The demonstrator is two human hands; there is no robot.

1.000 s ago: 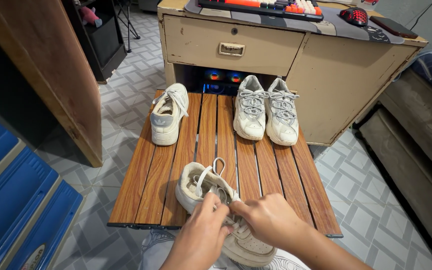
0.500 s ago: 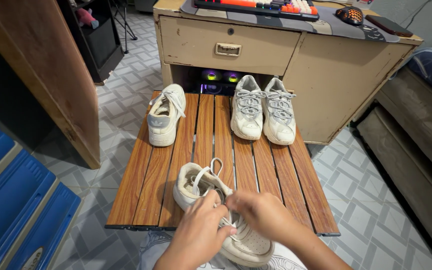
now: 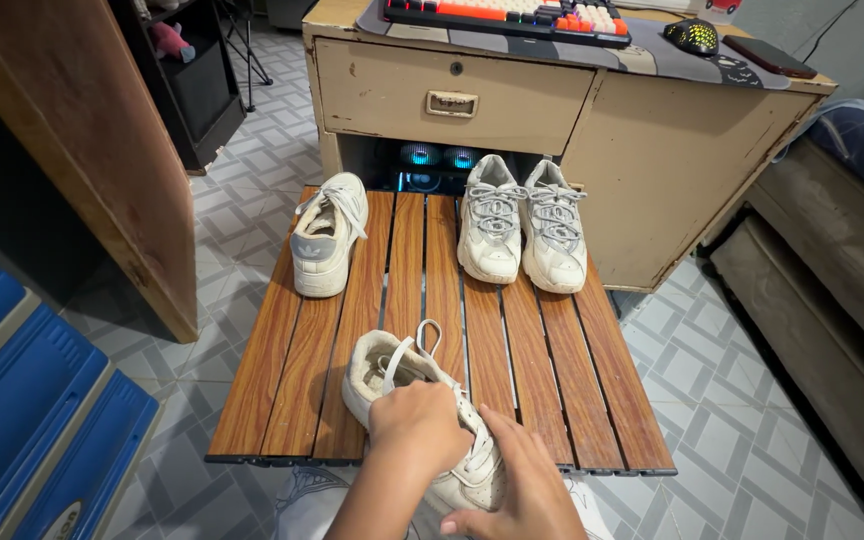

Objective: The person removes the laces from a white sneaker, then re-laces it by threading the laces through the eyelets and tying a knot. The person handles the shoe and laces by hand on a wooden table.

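A worn cream lace-up sneaker (image 3: pixel 420 420) lies at the slatted wooden surface's (image 3: pixel 542 350) near edge, toe toward the wearer. Its laces are clenched in the left hand's (image 3: pixel 418 425) grip; the right hand (image 3: pixel 512 490) is rested open against its side.

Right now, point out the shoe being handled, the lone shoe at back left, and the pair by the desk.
near shoe (image 3: pixel 384 368), head view, on its padded heel collar.
lone shoe (image 3: pixel 324 250), head view, on its grey heel patch.
pair (image 3: pixel 522 225), head view, on the inner edge of the right-hand shoe.
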